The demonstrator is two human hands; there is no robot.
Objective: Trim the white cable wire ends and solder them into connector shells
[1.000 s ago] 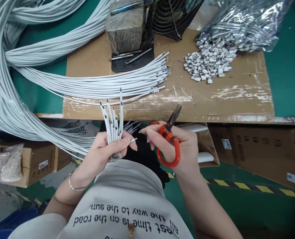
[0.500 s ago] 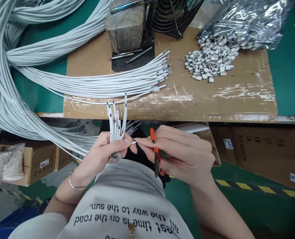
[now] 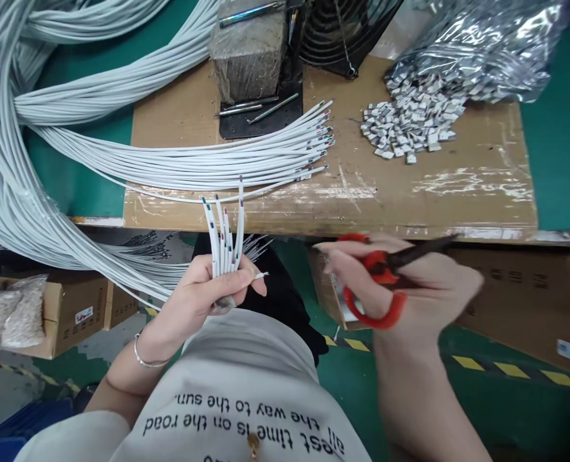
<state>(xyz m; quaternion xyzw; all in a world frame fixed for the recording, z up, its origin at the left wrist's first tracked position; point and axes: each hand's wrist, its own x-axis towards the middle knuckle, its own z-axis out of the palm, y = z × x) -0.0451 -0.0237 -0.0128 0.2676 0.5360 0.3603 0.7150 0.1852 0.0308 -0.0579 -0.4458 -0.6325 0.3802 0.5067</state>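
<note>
The left hand (image 3: 217, 287), just off the middle of the view towards 8 o'clock, is closed around a clutch of short white cable ends (image 3: 226, 253) whose dark and coloured tips point up to 12 o'clock. One more white end (image 3: 260, 276) juts past the thumb towards 2 o'clock (a bracelet (image 3: 147, 359) circles this wrist). The right hand (image 3: 424, 289), at 4 o'clock and well apart from the left, holds red-handled scissors (image 3: 380, 268), their dark blades aimed at about 3 o'clock; blur hides whether the blades are parted, and I cannot tell if the fingertips pinch anything else.

At 10 o'clock a long cable bundle (image 3: 193, 168) lies across a cardboard sheet (image 3: 260, 218), its tips facing 2 o'clock. Out at 2 o'clock a heap of small white pieces (image 3: 413, 119) spreads by the mouth of a silvery bag (image 3: 482, 54). Between 11 and 12 o'clock stands a wrapped block (image 3: 247, 61), with a fan grille (image 3: 340, 38) at 1 o'clock
</note>
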